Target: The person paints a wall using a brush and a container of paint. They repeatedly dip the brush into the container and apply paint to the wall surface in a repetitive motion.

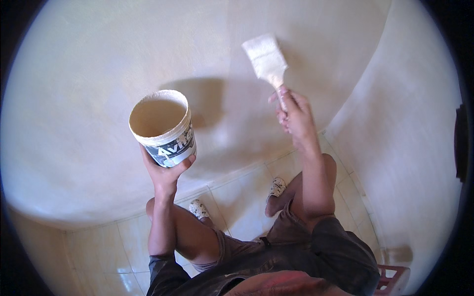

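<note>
My left hand (168, 174) grips the lower part of a plastic paint tub (172, 148), its open mouth tilted towards me. Pale residue coats the tub's rim and inner wall; how much paint it holds I cannot tell. In my right hand (296, 114) is a wide flat paintbrush (266, 55), held by its handle with the bristles pointing up and to the left. The brush is covered in whitish paint. It is in front of the pale wall (207, 44); whether the bristles touch the wall is unclear.
A second wall (400, 148) meets the first at a corner on the right. Glossy tiles (240, 196) cover the floor under my feet, which wear patterned clogs (277, 187). A reddish plastic object with openings (392, 279) stands at the lower right. A dark object (461, 142) shows at the right edge.
</note>
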Demonstrator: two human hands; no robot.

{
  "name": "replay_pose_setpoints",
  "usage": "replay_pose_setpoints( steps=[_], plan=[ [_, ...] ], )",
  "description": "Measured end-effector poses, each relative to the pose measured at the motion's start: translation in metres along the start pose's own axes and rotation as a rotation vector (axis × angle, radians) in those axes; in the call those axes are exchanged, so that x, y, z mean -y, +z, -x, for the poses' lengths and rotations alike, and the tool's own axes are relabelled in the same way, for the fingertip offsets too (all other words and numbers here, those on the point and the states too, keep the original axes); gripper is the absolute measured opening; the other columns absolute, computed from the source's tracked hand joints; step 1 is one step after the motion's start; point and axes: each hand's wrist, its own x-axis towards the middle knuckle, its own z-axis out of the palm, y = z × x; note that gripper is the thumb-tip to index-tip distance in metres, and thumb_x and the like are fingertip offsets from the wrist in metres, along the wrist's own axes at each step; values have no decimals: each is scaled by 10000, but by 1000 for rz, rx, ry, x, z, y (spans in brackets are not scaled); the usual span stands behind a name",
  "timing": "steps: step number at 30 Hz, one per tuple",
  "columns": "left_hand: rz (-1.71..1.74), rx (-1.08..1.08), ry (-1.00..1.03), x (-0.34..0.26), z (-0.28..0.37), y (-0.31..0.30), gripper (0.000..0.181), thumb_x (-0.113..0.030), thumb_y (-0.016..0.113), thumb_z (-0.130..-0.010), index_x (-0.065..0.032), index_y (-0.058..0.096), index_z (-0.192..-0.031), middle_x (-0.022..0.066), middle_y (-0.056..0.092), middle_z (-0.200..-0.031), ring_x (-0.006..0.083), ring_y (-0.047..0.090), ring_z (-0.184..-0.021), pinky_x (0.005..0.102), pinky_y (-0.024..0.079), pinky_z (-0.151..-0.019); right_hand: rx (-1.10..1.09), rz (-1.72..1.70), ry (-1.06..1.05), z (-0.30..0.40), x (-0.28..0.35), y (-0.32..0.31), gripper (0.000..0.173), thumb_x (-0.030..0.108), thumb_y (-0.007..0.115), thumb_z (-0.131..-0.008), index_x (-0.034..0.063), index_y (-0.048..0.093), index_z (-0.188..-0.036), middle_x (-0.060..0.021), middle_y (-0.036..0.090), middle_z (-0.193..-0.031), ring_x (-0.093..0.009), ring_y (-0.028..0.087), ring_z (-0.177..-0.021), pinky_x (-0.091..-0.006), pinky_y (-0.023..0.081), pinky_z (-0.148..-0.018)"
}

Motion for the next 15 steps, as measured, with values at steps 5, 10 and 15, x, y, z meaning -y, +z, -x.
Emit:
replay_pose_setpoints(
  steps=[5, 10, 15],
  plan=[
    [47, -6, -26, 2, 2, -5, 1080, -117, 941, -581, -9, 359, -1484, 142, 555, -1318, 242, 610, -1174, 391, 532, -993, -386, 485, -659, -3, 92, 0, 328, 217, 610, -1020, -6, 688, -1248, -76, 596, -694, -188, 589, -622, -325, 486, -584],
    [5, -24, 19, -4, 5, -2, 1054, -126, 933, -586, -1, 373, -1469, 144, 568, -1307, 239, 622, -1163, 386, 536, -993, -671, 1001, -1390, -51, 134, 14, 281, 30, 587, -969, -54, 704, -1211, -137, 675, -698, -201, 609, -543, -377, 471, -498],
    [48, -14, 38, -8, 4, 8, 1006, -159, 924, -597, 11, 402, -1439, 148, 602, -1281, 240, 644, -1145, 387, 540, -1001, -484, 1080, -854, -41, 108, 52, 375, 107, 568, -954, 12, 687, -1297, -263, 683, -864, -381, 703, -847, -489, 565, -811]
  ],
)
